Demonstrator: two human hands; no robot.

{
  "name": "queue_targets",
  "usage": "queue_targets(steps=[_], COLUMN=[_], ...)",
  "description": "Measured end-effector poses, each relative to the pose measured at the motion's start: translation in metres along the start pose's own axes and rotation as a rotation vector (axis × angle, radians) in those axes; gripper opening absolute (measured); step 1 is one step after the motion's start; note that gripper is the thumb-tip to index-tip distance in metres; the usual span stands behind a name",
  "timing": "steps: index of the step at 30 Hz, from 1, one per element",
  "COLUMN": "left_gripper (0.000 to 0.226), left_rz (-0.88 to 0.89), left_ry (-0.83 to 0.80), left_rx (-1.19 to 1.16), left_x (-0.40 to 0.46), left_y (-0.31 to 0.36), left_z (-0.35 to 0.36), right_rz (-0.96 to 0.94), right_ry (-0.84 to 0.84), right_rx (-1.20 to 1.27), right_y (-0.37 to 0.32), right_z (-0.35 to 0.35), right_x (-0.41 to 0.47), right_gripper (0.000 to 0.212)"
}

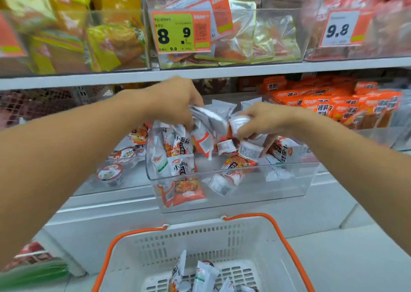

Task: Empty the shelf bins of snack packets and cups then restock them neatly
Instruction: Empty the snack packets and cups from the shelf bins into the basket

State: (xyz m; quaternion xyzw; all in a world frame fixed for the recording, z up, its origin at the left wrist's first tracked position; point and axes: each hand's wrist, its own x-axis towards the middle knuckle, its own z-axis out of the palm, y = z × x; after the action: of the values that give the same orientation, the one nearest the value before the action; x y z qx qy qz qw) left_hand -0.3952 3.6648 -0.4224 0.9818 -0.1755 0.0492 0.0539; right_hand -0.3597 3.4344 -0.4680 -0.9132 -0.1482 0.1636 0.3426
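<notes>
Far to the left of both hands, yellow snack bags point(66, 24) fill the upper shelf. Below the left forearm, a clear bin holds sealed cups point(110, 173) with red-and-white lids.

The left hand point(178, 100) reaches over the clear bin point(233, 200) in the middle of the lower shelf, its fingers curled down round a bunch of silver snack packets point(209, 118) lifted above the bin. Directly above this hand, on the upper shelf, hangs a green-and-orange price tag point(175, 31) reading 8.9.

Under and between the two hands, more red-and-white packets point(184, 169) lie loose inside the clear bin, some upright at its left end, others flat on its floor.

The right hand point(262, 120) is just beside the left, fingers curled round a small white cup point(239, 123) and touching the packets beneath it.

Beyond the right wrist, orange packets point(333, 105) stand in rows. Above them a white tag point(340, 29) reads 9.8.

Below both hands, nearest the camera, a white basket point(200, 242) with orange handles holds a few packets point(200, 274) at its bottom.
</notes>
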Motion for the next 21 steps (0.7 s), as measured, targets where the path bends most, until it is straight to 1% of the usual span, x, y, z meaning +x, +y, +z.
queue_targets(steps=[2, 5, 7, 8, 10, 11, 12, 15, 17, 19, 21], left_gripper=[0.031, 0.03, 0.03, 0.03, 0.032, 0.035, 0.039, 0.038, 0.039, 0.031, 0.022], left_rz=[-0.007, -0.02, -0.003, 0.026, 0.108, 0.145, 0.163, 0.183, 0.157, 0.054, -0.058], left_ry=[0.1, 0.195, 0.194, 0.165, 0.054, -0.018, -0.095, -0.323, -0.477, -0.618, -0.733], left_rx=[-0.076, -0.229, -0.355, -0.424, -0.497, -0.509, -0.514, -0.469, -0.416, -0.373, -0.239], left_x=[-0.017, -0.049, -0.076, -0.092, -0.125, -0.138, -0.149, -0.171, -0.184, -0.194, -0.206], left_y=[0.002, 0.004, 0.006, 0.007, 0.013, 0.014, 0.016, 0.022, 0.022, 0.022, 0.025], left_z=[-0.014, -0.03, -0.038, -0.041, -0.04, -0.035, -0.026, 0.028, 0.086, 0.146, 0.202], right_rz=[-0.044, -0.111, -0.155, -0.177, -0.201, -0.194, -0.168, -0.041, 0.052, 0.164, 0.283], right_ry=[0.022, 0.004, -0.037, -0.068, -0.16, -0.213, -0.266, -0.489, -0.653, -0.727, -0.722], right_rx=[0.084, 0.158, 0.167, 0.16, 0.119, 0.086, 0.038, -0.134, -0.157, -0.147, -0.133], right_y=[-0.009, -0.023, -0.032, -0.036, -0.04, -0.04, -0.038, -0.017, 0.014, 0.05, 0.083], right_z=[-0.016, -0.033, -0.038, -0.039, -0.033, -0.024, -0.013, 0.052, 0.112, 0.17, 0.223], right_x=[-0.014, -0.041, -0.062, -0.074, -0.095, -0.106, -0.114, -0.124, -0.126, -0.126, -0.123], right_gripper=[0.02, 0.032, 0.032, 0.035, 0.058, 0.064, 0.063, 0.041, 0.032, 0.021, 0.018])
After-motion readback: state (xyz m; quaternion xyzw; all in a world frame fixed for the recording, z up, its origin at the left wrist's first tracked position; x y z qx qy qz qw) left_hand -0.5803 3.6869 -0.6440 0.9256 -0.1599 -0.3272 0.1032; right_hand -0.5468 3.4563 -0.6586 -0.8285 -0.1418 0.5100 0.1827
